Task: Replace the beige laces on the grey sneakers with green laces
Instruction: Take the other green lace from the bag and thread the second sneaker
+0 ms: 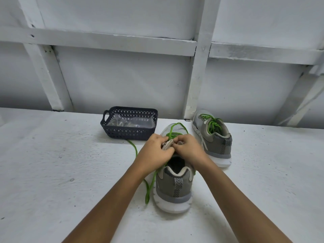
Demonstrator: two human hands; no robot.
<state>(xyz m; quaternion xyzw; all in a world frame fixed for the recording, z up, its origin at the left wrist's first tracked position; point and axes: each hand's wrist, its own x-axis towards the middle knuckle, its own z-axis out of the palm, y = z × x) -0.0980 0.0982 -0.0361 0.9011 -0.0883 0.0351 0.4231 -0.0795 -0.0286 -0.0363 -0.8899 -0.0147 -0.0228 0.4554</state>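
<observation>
A grey sneaker (175,186) stands on the white surface with its heel toward me. A green lace (149,186) runs through its front eyelets; one loose end trails left and down beside the shoe. My left hand (156,151) grips the shoe's left eyelet flap. My right hand (187,148) pinches at the same spot over the tongue; its fingertips hide what they hold. A second grey sneaker (213,137) at the right rear is fully laced in green.
A dark blue perforated basket (129,132) sits behind the near shoe, holding clear plastic bags with pale laces inside. A white wall with timber battens (199,67) rises right behind the surface.
</observation>
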